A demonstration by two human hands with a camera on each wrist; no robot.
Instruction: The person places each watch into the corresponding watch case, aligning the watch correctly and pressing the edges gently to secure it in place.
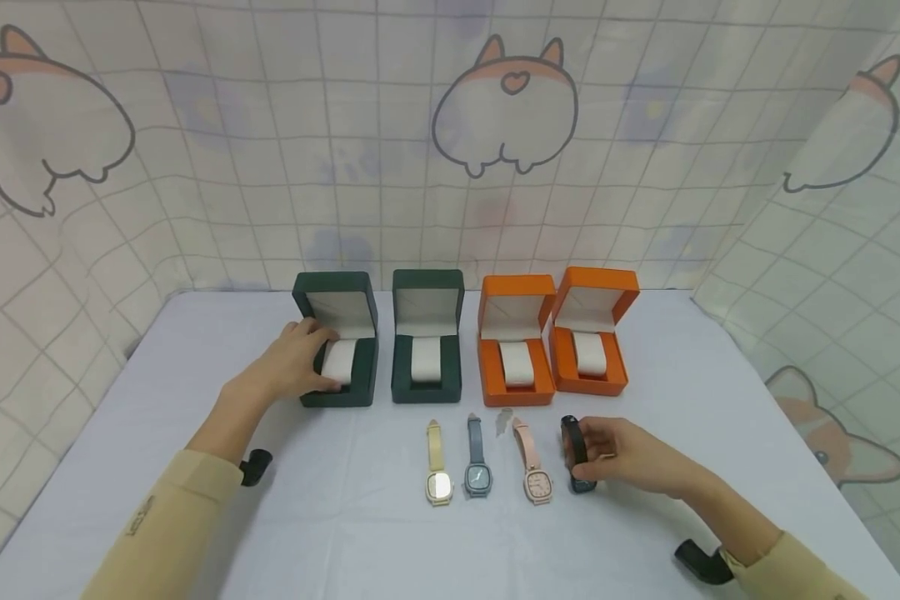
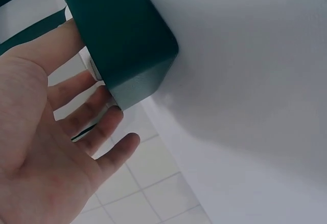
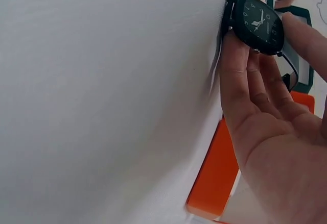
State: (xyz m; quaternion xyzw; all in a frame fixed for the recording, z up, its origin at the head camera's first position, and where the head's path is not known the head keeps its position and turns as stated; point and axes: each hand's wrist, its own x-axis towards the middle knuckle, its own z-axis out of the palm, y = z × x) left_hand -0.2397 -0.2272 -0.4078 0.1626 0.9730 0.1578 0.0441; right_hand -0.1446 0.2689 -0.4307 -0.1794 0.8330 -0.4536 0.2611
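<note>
My left hand (image 1: 296,362) reaches into the leftmost dark green watch box (image 1: 365,379). Its thumb and index finger lie at opposite ends of the white cushion (image 1: 341,360), seemingly pinching it. In the left wrist view the thumb goes behind the box's green wall (image 2: 115,30); the fingertips' contact is partly hidden. Between thumb and fingers, my right hand (image 1: 633,457) holds a black watch (image 1: 576,450), tilted up on its side at the table. Its dark square-round dial (image 3: 259,24) faces the right wrist camera, the fingers passing beneath it.
Another open green box (image 1: 427,392) and two open orange boxes, one (image 1: 517,396) left of the other (image 1: 591,385), hold white cushions. A yellow watch (image 1: 438,467), a blue-grey watch (image 1: 477,458) and a pink watch (image 1: 534,467) lie on the white table (image 1: 345,517).
</note>
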